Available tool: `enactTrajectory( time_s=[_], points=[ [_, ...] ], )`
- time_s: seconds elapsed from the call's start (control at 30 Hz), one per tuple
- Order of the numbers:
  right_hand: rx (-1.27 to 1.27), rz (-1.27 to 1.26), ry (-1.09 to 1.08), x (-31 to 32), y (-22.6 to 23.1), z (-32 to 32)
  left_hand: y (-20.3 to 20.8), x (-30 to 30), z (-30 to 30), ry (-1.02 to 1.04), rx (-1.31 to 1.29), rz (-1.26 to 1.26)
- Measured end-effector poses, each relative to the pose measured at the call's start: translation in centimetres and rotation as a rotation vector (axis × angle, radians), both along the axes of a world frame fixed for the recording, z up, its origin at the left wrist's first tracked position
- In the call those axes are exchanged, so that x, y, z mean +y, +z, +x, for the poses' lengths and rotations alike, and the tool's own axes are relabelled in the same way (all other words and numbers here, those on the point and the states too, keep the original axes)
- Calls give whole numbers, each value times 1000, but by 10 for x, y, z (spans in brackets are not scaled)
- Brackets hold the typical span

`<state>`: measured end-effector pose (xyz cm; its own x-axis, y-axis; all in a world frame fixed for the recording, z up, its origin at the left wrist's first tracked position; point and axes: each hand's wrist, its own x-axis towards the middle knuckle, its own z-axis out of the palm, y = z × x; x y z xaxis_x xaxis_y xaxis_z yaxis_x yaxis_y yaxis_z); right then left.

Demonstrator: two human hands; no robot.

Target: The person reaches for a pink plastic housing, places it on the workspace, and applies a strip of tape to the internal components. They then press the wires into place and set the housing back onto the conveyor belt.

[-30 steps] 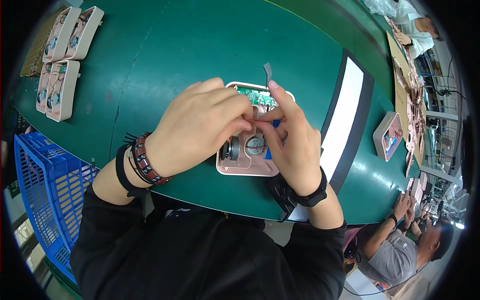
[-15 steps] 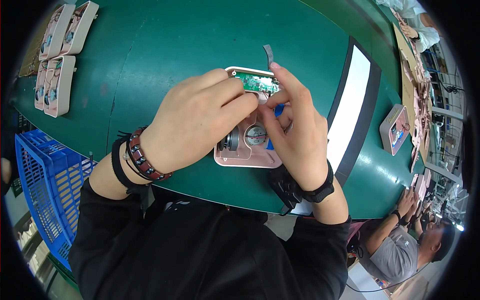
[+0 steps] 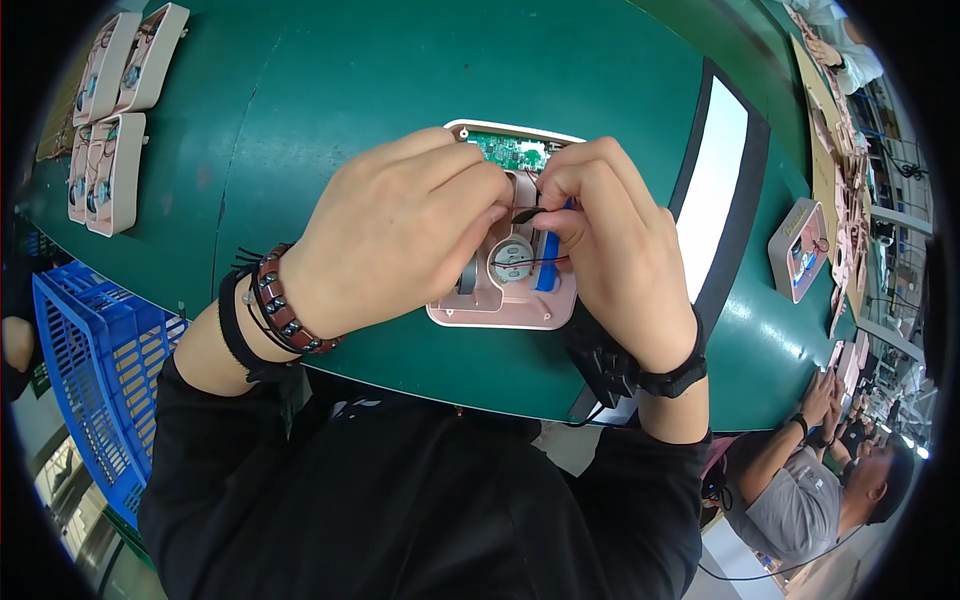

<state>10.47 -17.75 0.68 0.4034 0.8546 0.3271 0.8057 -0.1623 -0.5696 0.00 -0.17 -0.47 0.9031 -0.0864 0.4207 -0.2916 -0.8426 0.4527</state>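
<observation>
A pink plastic housing (image 3: 545,312) lies open in front of me. Inside are a green circuit board (image 3: 512,150) at its far end, a round silver part (image 3: 512,260) with red and black wires across it, a blue block (image 3: 548,265) and a dark cylindrical part (image 3: 467,278), partly covered by my left hand. My right hand (image 3: 625,235) pinches a short dark strip (image 3: 527,215) between thumb and fingers over the housing's middle. My left hand (image 3: 400,225) is closed beside it, its fingertips on a thin wire (image 3: 516,207) that runs toward the strip.
Several similar pink housings (image 3: 125,165) with wired parts stand at the far left. Another one (image 3: 797,250) lies on the right, past a black-edged white panel (image 3: 715,170). A blue plastic basket (image 3: 95,350) is at lower left. A co-worker (image 3: 790,495) sits at lower right.
The dark strip, which stuck up from my right index finger, is now down between my fingertips over the housing. My right index finger has curled in.
</observation>
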Motion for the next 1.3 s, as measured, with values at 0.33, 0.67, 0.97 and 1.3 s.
enactTrajectory(
  time_s=[0.33,0.67,0.97,1.3],
  points=[
    [-212,-164,-59,7,6,-8,0,0,1,-3,30,-69],
    [-200,-54,-122,9,1,-12,2,2,0,-5,59,-207],
    [-289,-90,-46,3,-1,-8,6,4,-1,36,33,-109],
    [-343,-161,-20,-2,11,-12,5,2,-1,69,171,-176]
  ],
)
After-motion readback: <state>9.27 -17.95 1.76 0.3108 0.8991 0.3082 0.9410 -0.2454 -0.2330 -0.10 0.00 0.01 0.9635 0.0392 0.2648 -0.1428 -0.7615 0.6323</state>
